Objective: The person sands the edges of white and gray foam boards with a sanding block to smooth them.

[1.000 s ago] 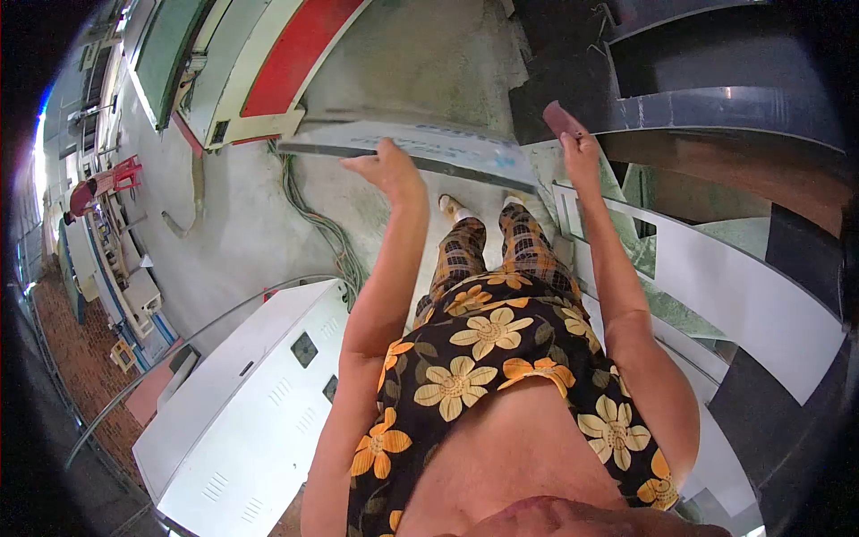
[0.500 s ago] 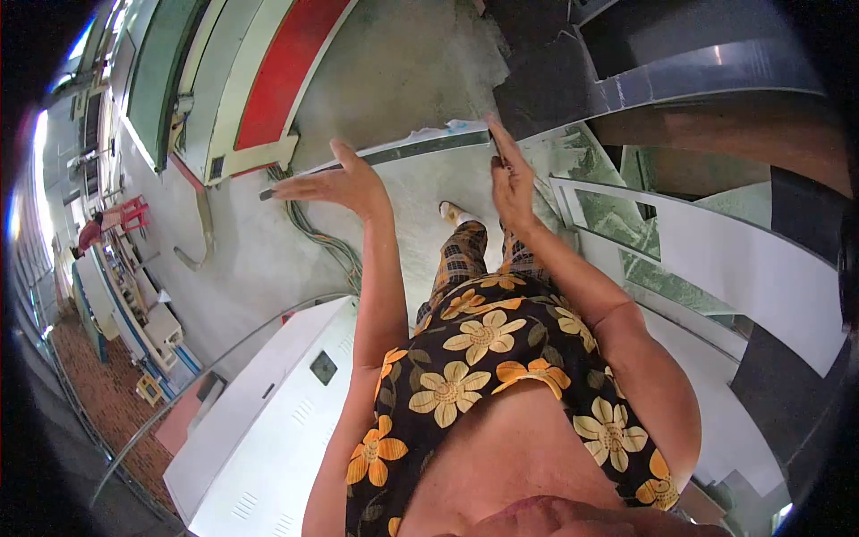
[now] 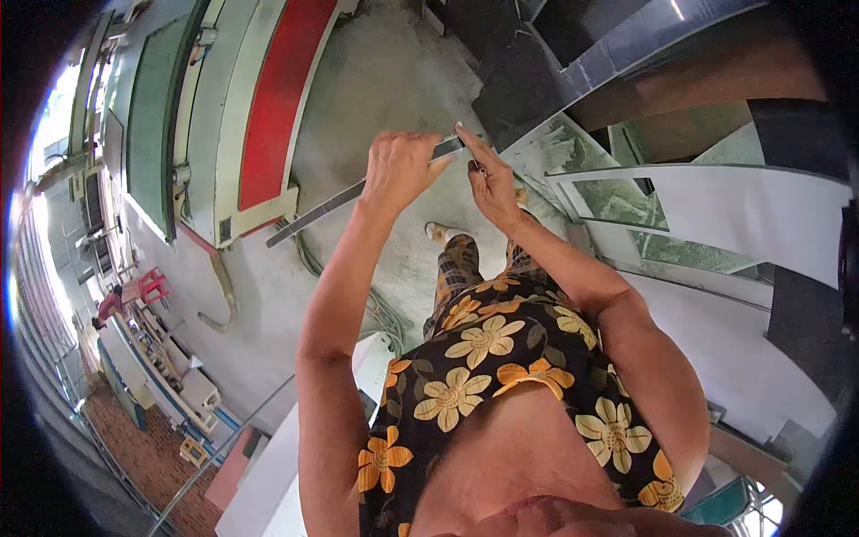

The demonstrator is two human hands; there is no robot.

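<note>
A long, narrow dark-grey strip (image 3: 313,215), perhaps a board seen on edge, runs slantwise in front of me above the floor. My left hand (image 3: 401,170) is closed over it near its upper right end, fingers bent across the top and thumb towards the right. At that end, my right hand (image 3: 492,183) has its index finger stretched up against the strip's tip. Its other fingers are curled around a small dark tool (image 3: 477,167), mostly hidden, whose kind I cannot make out.
A cream machine with a red panel (image 3: 284,107) stands ahead on the left. Dark and white boards (image 3: 716,210) lean at the right. Cables (image 3: 385,318) lie on the floor near a white cabinet (image 3: 277,501). Far left, a person (image 3: 109,306) is by a red chair (image 3: 152,285).
My left hand has gone from flat and spread to closed over the strip, moving right. The strip now slopes more steeply down to the left. My right hand has shifted slightly left; the view has turned.
</note>
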